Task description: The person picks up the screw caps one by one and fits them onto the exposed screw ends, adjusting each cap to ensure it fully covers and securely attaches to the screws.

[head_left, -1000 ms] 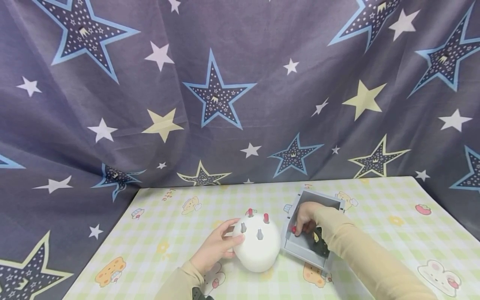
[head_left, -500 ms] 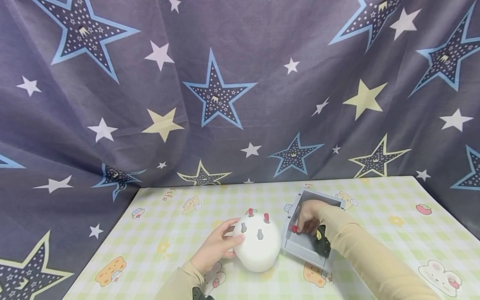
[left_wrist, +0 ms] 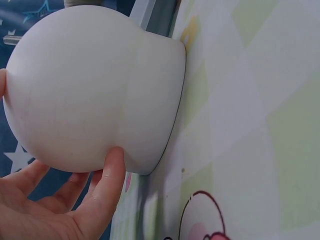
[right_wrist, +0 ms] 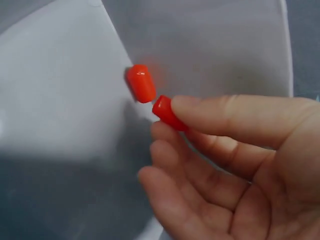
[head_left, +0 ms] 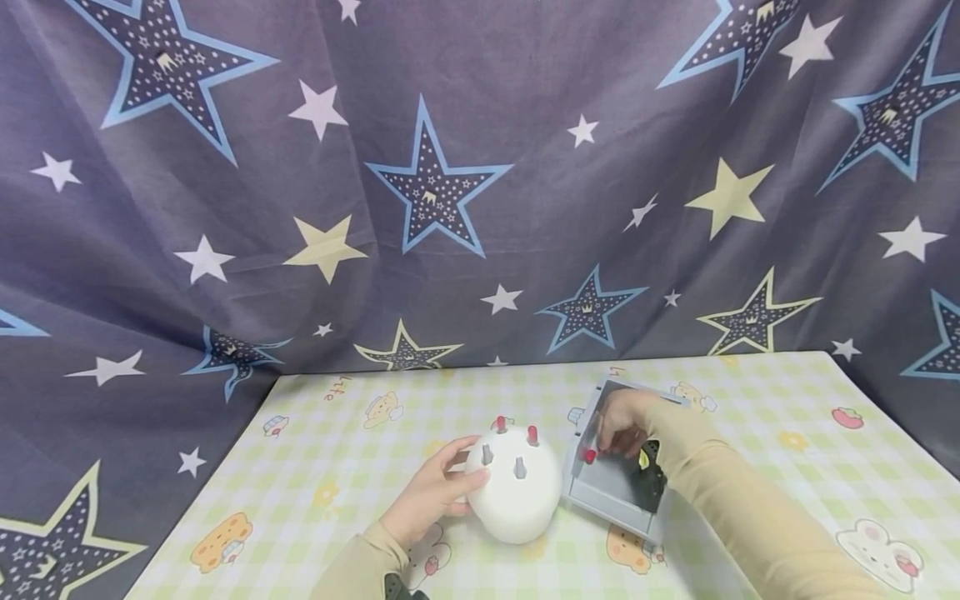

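Observation:
A white ball-shaped body (head_left: 517,508) with a flattened base stands on the table; on top are two grey pegs and two pegs with red caps. My left hand (head_left: 435,493) holds it from the left, its thumb on the near side; in the left wrist view the fingers (left_wrist: 115,165) touch the white surface. My right hand (head_left: 624,421) is inside the grey tray (head_left: 607,505), pinching a small red cap (right_wrist: 169,113) between thumb and fingers. Another red cap (right_wrist: 142,84) lies at the tray's wall, just beyond the pinched one.
The tray stands close to the right of the white body, its walls raised around my right hand. A checked tablecloth (head_left: 300,475) with cartoon prints covers the table. Behind hangs a dark curtain (head_left: 465,300) with stars.
My right hand has risen slightly and shifted right within the tray, leaving a red cap in view by the left wall. The left hand and white body stay put.

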A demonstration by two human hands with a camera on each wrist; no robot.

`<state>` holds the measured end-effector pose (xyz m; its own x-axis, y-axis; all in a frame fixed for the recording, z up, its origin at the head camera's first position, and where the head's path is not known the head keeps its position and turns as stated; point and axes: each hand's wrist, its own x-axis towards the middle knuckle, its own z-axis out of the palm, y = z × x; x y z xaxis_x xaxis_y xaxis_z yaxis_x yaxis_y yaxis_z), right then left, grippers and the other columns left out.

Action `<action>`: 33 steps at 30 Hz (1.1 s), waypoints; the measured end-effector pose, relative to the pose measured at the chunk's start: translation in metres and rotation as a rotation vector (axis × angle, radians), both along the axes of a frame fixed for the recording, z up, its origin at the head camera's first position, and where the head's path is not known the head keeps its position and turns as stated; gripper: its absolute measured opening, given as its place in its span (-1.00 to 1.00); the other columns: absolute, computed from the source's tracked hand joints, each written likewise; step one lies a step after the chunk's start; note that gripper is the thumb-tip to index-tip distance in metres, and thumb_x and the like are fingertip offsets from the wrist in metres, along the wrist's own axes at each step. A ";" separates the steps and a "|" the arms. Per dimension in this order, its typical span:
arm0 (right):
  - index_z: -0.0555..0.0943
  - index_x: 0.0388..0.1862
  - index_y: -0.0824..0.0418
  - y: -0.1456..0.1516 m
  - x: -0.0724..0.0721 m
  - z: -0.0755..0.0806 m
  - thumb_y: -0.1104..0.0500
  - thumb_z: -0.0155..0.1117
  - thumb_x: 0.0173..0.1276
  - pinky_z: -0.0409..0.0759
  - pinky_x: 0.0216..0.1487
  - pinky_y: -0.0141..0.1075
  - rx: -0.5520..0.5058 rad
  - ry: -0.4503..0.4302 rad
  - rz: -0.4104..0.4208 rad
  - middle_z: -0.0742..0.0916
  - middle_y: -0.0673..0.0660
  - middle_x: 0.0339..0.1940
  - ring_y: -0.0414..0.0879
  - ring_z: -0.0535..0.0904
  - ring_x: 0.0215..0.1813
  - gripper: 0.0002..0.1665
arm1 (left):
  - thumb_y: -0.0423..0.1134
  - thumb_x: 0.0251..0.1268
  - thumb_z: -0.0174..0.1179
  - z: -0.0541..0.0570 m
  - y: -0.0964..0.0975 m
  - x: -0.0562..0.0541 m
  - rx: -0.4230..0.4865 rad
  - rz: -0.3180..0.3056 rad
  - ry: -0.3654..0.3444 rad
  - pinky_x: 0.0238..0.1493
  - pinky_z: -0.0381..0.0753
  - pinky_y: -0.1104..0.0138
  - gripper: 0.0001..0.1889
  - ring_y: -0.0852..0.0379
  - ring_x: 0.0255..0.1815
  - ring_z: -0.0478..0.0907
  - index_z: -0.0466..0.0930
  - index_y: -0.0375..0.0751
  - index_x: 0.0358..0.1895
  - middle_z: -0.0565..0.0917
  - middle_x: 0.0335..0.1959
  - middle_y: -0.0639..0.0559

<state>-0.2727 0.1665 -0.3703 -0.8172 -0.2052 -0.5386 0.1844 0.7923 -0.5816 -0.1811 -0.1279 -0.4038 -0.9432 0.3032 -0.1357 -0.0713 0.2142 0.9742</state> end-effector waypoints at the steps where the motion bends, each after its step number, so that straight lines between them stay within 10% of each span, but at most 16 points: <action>1: 0.63 -0.41 0.37 0.001 0.000 0.001 0.41 0.28 0.04 0.71 -0.29 -0.20 0.001 0.008 0.002 0.68 0.11 -0.52 -0.09 0.59 -0.41 -0.91 | -0.03 0.24 0.24 0.000 0.000 0.000 -0.001 0.001 -0.001 -0.09 0.67 0.08 -0.29 -0.15 0.15 0.46 0.20 -0.17 0.40 0.27 0.33 -0.38; 12: 0.53 -0.62 0.19 0.002 0.000 0.022 0.43 0.23 0.00 0.70 -0.30 -0.17 -0.012 0.061 0.032 0.60 0.01 -0.61 -0.14 0.55 -0.43 -0.82 | -0.03 0.24 0.24 -0.002 0.000 -0.002 0.021 -0.003 -0.017 -0.09 0.66 0.07 -0.30 -0.11 0.14 0.47 0.21 -0.14 0.40 0.27 0.33 -0.34; 33: 0.54 -0.42 0.25 0.020 0.004 0.037 0.37 0.19 0.10 0.62 -0.33 -0.28 -0.224 0.106 0.014 0.54 -0.03 -0.57 -0.21 0.43 -0.46 -0.94 | -0.05 0.25 0.24 -0.002 0.001 -0.001 0.027 0.001 -0.022 -0.07 0.66 0.06 -0.31 -0.12 0.15 0.48 0.20 -0.13 0.40 0.27 0.34 -0.35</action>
<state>-0.2690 0.1863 -0.3329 -0.8629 -0.3220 -0.3895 0.1026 0.6431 -0.7588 -0.1826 -0.1270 -0.4056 -0.9404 0.3063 -0.1478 -0.0926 0.1874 0.9779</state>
